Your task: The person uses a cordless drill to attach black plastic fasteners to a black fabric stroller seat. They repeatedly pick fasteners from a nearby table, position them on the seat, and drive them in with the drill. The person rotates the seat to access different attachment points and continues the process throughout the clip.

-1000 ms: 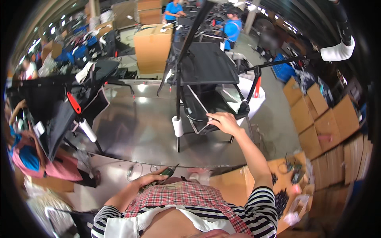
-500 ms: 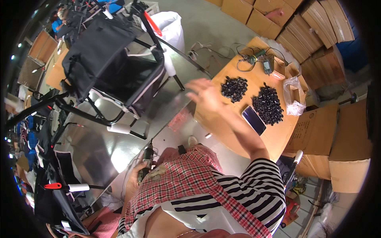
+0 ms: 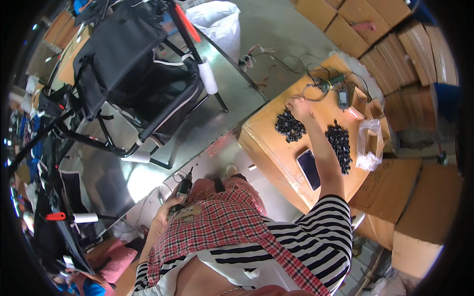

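Note:
My left hand (image 3: 169, 206) is wrapped round a dark green and black electric screwdriver (image 3: 184, 187), held low beside my checked apron with its thin bit pointing up and away. My right hand (image 3: 298, 105) reaches across the cardboard-topped table (image 3: 261, 135), fingers drawn together at the far edge of a pile of small black parts (image 3: 290, 127). Whatever lies between those fingertips is too small to make out. A second pile of black parts (image 3: 338, 148) sits right of my forearm. Nearer to me, a phone (image 3: 308, 169) lies left of the forearm.
A black fabric frame chair (image 3: 128, 74) stands on the metal-topped bench (image 3: 190, 143) at left. Behind the piles are a corded green tool (image 3: 332, 82), a black adapter (image 3: 343, 98) and a plastic bag (image 3: 369, 143). Cardboard boxes (image 3: 390, 192) line the right; a white sack (image 3: 217, 24) stands behind.
My right hand has moved from the table's left edge, right and away, onto the left pile. The left hand keeps the electric screwdriver. The view has shifted slightly.

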### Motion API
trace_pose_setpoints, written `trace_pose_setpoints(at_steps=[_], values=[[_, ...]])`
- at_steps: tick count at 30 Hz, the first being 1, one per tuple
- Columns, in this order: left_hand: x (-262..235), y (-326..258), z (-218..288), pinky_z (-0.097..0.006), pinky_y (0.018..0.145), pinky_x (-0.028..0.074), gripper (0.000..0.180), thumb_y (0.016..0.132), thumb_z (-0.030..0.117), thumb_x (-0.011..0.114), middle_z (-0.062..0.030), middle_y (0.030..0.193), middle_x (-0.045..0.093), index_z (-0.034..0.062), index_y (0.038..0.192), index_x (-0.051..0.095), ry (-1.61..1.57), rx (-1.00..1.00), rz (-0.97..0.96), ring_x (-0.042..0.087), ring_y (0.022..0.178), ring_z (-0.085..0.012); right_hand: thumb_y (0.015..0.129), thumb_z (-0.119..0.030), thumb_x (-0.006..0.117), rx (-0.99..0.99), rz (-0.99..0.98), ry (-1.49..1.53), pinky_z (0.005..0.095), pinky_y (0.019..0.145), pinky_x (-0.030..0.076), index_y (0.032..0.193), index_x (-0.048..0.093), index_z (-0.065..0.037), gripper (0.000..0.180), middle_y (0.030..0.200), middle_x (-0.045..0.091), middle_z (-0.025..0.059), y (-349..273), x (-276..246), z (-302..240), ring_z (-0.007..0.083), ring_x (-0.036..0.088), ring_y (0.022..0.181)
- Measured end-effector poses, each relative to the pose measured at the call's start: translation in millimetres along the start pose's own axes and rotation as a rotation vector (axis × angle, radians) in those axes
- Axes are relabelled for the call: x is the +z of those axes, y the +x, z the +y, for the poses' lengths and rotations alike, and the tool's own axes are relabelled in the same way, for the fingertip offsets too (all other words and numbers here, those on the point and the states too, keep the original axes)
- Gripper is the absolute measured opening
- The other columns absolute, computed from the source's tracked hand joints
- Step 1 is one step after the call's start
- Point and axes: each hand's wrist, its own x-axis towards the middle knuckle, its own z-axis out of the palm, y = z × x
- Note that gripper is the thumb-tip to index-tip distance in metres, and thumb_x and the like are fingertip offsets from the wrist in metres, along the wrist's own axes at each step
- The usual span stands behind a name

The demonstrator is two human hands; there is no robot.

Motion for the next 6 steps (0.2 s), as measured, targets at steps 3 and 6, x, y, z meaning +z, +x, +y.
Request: trace_pose_setpoints(at_steps=[3, 6], values=[[-2, -2, -5, -0.035, 0.098, 0.048, 0.087, 0.083, 0.017, 0.073, -0.0129, 0.136, 0.052, 0.0096, 0.156, 0.027, 0.000, 0.064, -0.003, 0.058, 0.116, -0.0237, 0.082, -0.006, 0.069, 0.013, 0.013, 0.131, 0.0400, 0.079, 0.053, 0.085, 0.066, -0.003, 0.005, 0.085, 0.068, 0.0115, 14, -9, -14, 0.0298, 0.066, 0.087], [-13, 2, -20, -0.034, 0.103, 0.045, 0.090, 0.083, 0.018, 0.074, -0.0132, 0.141, 0.050, 0.0110, 0.158, 0.024, -0.021, 0.188, -0.017, 0.055, 0.120, -0.0238, 0.087, -0.002, 0.069, 0.119, -0.099, 0.622, 0.0412, 0.077, 0.055, 0.093, 0.068, -0.004, 0.006, 0.092, 0.072, 0.0141, 59, -43, -79, 0.0244, 0.069, 0.089]])
